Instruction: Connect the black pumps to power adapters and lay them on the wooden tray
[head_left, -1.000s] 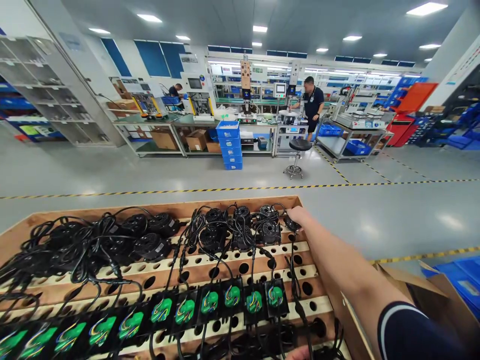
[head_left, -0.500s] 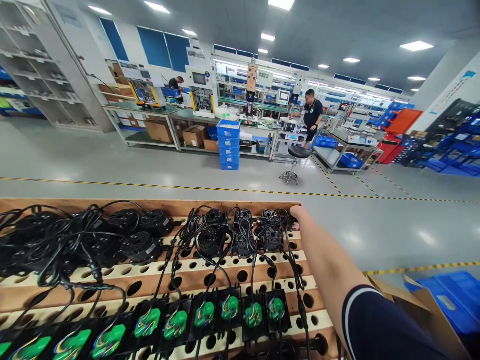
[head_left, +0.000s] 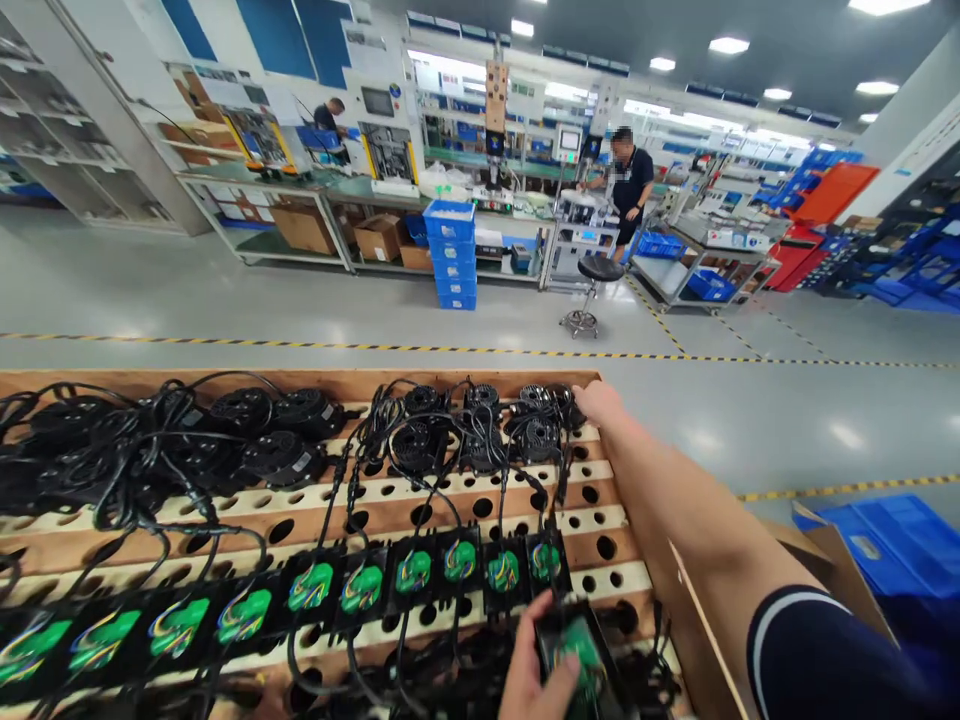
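The near edge of view cuts off the left hand (head_left: 534, 665) and its blurred black box (head_left: 587, 643). Far right, the right hand (head_left: 600, 403) is too small to tell its fingers apart.

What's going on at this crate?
A person's left hand grips a black housing with a green insert, close to the right end of a row of similar housings. Their right hand is at the far-right corner of the wooden crate, by a dark part; its grip is unclear. Vented round units and black cables lie along the crate's far side.
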